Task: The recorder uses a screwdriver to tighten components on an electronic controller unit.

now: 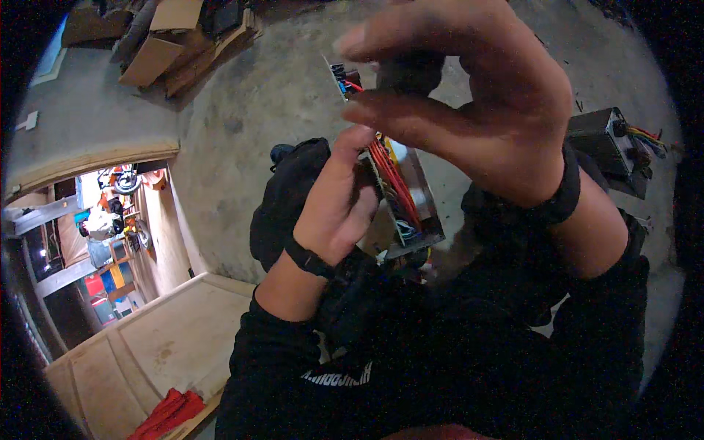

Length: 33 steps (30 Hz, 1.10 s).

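An open metal electronics box, long and narrow, lies in front of me. A bundle of red wires runs along its inside, with a green circuit board edge at the near end. My left hand closes on the box's left side, its thumb up by the wires and its fingertips partly hidden. Above the box, my right hand is raised with finger and thumb curved around a dark, rounded thing too shadowed to name. Beyond the thumbs shows a small board with blue and red wires.
A second metal box with coloured wires stands on the concrete floor at right. Flattened cardboard is piled at the far left. Nearer, a pale wooden panel carries a red cloth. A doorway opens at left.
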Motion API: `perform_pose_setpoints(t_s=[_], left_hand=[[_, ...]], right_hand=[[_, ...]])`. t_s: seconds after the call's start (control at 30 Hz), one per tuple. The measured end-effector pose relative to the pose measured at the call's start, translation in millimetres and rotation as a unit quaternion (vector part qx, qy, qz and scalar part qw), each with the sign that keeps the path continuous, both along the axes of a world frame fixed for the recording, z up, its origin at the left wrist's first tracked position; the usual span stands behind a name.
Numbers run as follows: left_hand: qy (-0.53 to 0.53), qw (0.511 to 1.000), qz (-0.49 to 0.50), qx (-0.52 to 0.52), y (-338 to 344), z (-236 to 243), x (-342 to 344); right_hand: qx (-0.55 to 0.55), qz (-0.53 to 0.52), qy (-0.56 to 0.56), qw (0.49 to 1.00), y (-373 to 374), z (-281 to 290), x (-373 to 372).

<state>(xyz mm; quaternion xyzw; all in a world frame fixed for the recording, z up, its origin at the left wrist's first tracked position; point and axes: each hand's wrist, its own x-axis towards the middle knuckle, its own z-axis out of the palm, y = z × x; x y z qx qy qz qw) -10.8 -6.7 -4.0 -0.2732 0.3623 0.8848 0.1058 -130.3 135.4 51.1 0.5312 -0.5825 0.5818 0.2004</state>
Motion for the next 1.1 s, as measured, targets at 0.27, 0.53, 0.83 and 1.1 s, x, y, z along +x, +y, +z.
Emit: perform_pose_setpoints(t_s=[0.27,0.53,0.83,1.1], left_hand=[[-0.038,0.997,-0.013,-0.071,1,6,3],[-0.041,0.997,-0.016,-0.058,0,-3,2],[-0.037,0.999,0.021,-0.030,4,18,0],[0.056,0.996,-0.015,-0.065,4,8,6]], right_hand=[[-0.145,0.051,-0.079,0.985,-37,-27,3],[-0.059,0.042,-0.064,0.995,-3,-3,1],[-0.027,0.034,0.007,0.999,-5,4,0],[0.062,0.152,-0.109,0.980,15,-5,-3]])
